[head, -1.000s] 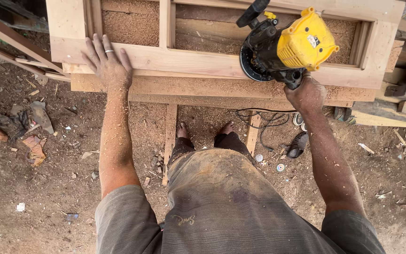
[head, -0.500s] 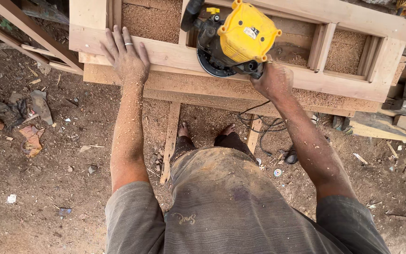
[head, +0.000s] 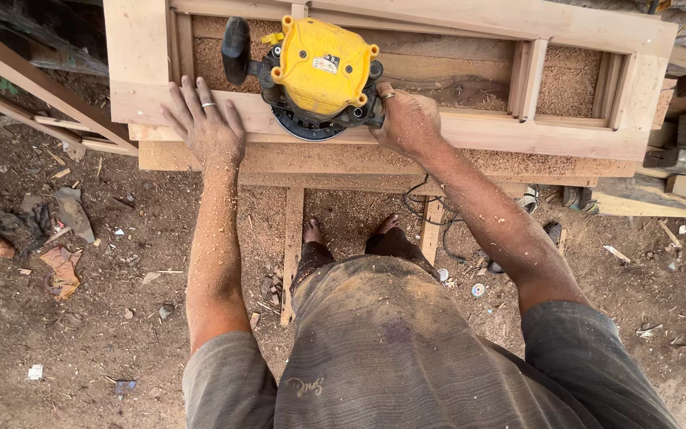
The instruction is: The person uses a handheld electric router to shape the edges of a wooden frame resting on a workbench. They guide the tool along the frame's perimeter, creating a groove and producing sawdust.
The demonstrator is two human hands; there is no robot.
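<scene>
- A pale wooden door frame point(head: 470, 127) lies flat across the top of the view, its recessed panels filled with sawdust; every place below is told from this frame.
- Bare dirt ground point(head: 81, 334) spreads on the near side of the frame, strewn with wood chips, scraps and sawdust.
- The person's grey, dust-coated shirt point(head: 406, 357) fills the bottom of the view, on the near side of the frame, with two bare feet showing on the ground just under the frame's near edge.
- A yellow router point(head: 315, 75) with a black round base stands upright on the frame's near rail, left of the frame's middle, its base touching the wood.
- A black side handle point(head: 236, 49) juts from the router's left side, over the frame's left panel; no hand is on it.
- The right hand point(head: 406, 119) is closed around the router's right side handle, on the near rail just right of the tool; a ring shows on one finger.
- The left hand point(head: 204, 123) lies open and flat, palm down, fingers spread, pressing on the frame's near rail just left of the router, close to its base but not holding it; it also wears a ring.
- A dark power cord point(head: 422, 202) hangs beneath the frame's near edge, below the right hand.
</scene>
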